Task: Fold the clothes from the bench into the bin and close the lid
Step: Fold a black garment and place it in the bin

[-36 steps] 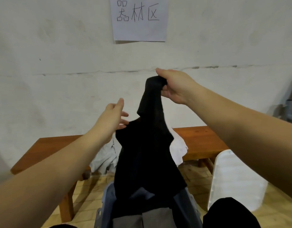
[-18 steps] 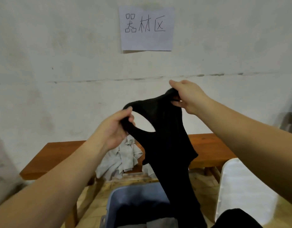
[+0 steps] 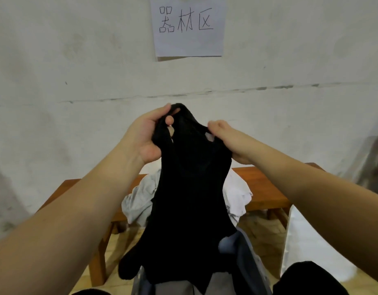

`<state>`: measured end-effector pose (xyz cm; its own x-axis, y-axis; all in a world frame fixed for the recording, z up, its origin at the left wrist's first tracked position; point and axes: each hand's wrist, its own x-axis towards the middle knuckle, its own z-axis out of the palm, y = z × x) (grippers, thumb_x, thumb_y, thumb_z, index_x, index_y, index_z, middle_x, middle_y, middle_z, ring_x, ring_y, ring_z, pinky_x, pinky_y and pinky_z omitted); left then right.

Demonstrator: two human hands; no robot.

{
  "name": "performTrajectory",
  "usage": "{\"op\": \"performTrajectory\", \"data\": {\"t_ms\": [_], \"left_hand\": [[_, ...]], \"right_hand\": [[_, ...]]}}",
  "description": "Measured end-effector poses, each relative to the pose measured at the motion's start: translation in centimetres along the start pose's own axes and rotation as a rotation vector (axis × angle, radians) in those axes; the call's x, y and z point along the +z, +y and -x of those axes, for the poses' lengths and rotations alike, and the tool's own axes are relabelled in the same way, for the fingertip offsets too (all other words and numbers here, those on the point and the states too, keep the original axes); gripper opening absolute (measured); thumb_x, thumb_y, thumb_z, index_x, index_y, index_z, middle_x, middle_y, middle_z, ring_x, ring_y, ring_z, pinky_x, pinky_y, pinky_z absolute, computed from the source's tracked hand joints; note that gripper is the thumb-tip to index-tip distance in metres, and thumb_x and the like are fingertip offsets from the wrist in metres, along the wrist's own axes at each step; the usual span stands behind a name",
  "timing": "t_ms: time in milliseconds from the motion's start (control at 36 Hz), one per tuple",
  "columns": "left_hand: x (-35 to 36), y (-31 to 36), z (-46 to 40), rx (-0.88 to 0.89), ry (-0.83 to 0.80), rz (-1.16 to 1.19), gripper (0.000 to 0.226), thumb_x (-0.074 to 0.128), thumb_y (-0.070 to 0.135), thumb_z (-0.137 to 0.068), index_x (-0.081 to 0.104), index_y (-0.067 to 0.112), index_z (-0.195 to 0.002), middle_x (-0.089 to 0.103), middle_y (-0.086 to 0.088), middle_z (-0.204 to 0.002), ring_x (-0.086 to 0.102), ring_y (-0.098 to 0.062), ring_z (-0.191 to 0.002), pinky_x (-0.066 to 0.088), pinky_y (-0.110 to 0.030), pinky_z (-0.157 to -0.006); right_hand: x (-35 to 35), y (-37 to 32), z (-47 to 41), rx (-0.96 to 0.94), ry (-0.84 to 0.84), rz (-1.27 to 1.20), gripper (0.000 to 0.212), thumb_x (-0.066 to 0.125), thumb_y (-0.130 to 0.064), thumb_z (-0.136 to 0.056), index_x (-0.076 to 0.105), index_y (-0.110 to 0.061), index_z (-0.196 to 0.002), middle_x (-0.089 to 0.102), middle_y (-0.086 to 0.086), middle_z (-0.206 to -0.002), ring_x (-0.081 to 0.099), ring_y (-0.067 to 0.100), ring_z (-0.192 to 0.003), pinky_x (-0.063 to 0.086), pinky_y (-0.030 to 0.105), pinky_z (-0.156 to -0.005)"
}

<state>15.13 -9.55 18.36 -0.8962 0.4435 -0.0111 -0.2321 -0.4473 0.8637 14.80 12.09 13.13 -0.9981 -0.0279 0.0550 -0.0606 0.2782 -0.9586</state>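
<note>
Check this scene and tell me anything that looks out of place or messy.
The pale clothes lie crumpled in a heap on the bench, still unfolded. The white lid stands propped beside the bin, off it. The black garment hangs bunched from both hands, its hem drooping into the bin.

Head camera looks forward and down, near wall point(image 3: 56, 60).
</note>
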Motion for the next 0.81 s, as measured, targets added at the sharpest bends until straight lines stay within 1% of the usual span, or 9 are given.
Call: {"op": "performTrajectory", "data": {"t_ms": [56,139,278,333,417,528,639,722,806], "left_hand": [[-0.2,0.2,0.0,0.052,0.049,0.060,0.020,0.056,0.024,-0.098,0.065,0.009,-0.089,0.047,0.003,-0.055,0.044,-0.010,-0.038,0.042,-0.015,-0.041],[-1.0,0.4,0.0,0.079,0.079,0.106,0.018,0.058,0.022,-0.098,0.066,0.009,-0.089,0.057,0.000,-0.062,0.056,-0.013,-0.043,0.049,-0.019,-0.046],[-3.4,1.0,-0.5,0.122,0.049,0.033,0.016,0.061,0.024,-0.096,0.068,0.009,-0.097,0.069,-0.001,-0.083,0.069,-0.016,-0.075,0.058,-0.029,-0.072],[-4.1,1.0,-0.6,0.165,0.066,-0.059,0.017,0.060,0.023,-0.096,0.067,0.008,-0.100,0.070,-0.002,-0.085,0.070,-0.016,-0.078,0.058,-0.029,-0.071],[-5.0,0.9,-0.7,0.204,0.107,-0.238,0.020,0.061,0.023,-0.096,0.067,0.007,-0.105,0.072,-0.003,-0.088,0.071,-0.015,-0.080,0.057,-0.027,-0.065],[-6.2,1.1,-1.0,0.231,0.153,-0.468,0.020,0.061,0.025,-0.096,0.069,0.008,-0.100,0.072,-0.002,-0.089,0.071,-0.016,-0.084,0.057,-0.032,-0.072],[-6.6,1.1,-1.1,0.272,0.202,-0.516,0.019,0.062,0.026,-0.096,0.072,0.010,-0.095,0.072,0.001,-0.089,0.069,-0.020,-0.090,0.058,-0.038,-0.076],[-6.6,0.9,-1.3,0.235,0.201,-0.471,0.018,0.061,0.027,-0.097,0.071,0.012,-0.094,0.072,0.001,-0.090,0.070,-0.019,-0.088,0.058,-0.037,-0.074],[-6.5,0.7,-1.5,0.192,0.196,-0.411,0.016,0.059,0.026,-0.098,0.067,0.014,-0.091,0.071,0.003,-0.085,0.071,-0.015,-0.080,0.057,-0.031,-0.069]], "right_hand": [[0.1,0.5,0.4,-0.007,0.001,0.207,0.028,0.068,-0.043,-0.088,0.054,-0.027,-0.105,0.068,-0.002,-0.091,0.066,0.016,-0.079,0.050,0.026,-0.070],[0.2,1.0,0.9,-0.006,0.106,0.443,0.010,0.058,-0.019,-0.089,0.060,-0.020,-0.099,0.064,0.002,-0.088,0.062,0.019,-0.081,0.045,0.027,-0.065],[-1.0,2.3,0.9,0.139,0.165,0.406,0.016,0.048,-0.007,-0.087,0.064,-0.009,-0.086,0.059,0.008,-0.077,0.055,0.022,-0.068,0.047,0.030,-0.062],[-1.6,2.6,0.9,0.191,0.147,0.425,0.016,0.048,-0.005,-0.087,0.061,-0.012,-0.084,0.055,0.006,-0.073,0.050,0.020,-0.062,0.045,0.026,-0.052],[-2.7,2.4,1.1,0.266,0.111,0.462,0.019,0.046,-0.003,-0.087,0.063,-0.010,-0.092,0.059,0.008,-0.078,0.057,0.019,-0.061,0.046,0.021,-0.045],[-4.2,1.4,1.2,0.327,0.073,0.520,0.019,0.044,-0.005,-0.092,0.060,-0.004,-0.102,0.069,0.010,-0.088,0.068,0.010,-0.054,0.055,0.029,-0.056],[-5.6,0.7,1.3,0.284,-0.008,0.552,0.021,0.052,-0.029,-0.101,0.067,-0.014,-0.105,0.074,0.002,-0.099,0.075,0.016,-0.083,0.059,0.031,-0.068],[-6.4,0.5,1.3,0.243,-0.067,0.399,0.020,0.060,-0.032,-0.098,0.071,-0.018,-0.107,0.076,-0.003,-0.102,0.073,0.013,-0.091,0.059,0.035,-0.084],[-7.2,0.6,1.2,0.159,-0.031,0.192,0.021,0.062,-0.028,-0.096,0.071,-0.016,-0.111,0.075,0.000,-0.108,0.069,0.014,-0.097,0.055,0.034,-0.090]]}}
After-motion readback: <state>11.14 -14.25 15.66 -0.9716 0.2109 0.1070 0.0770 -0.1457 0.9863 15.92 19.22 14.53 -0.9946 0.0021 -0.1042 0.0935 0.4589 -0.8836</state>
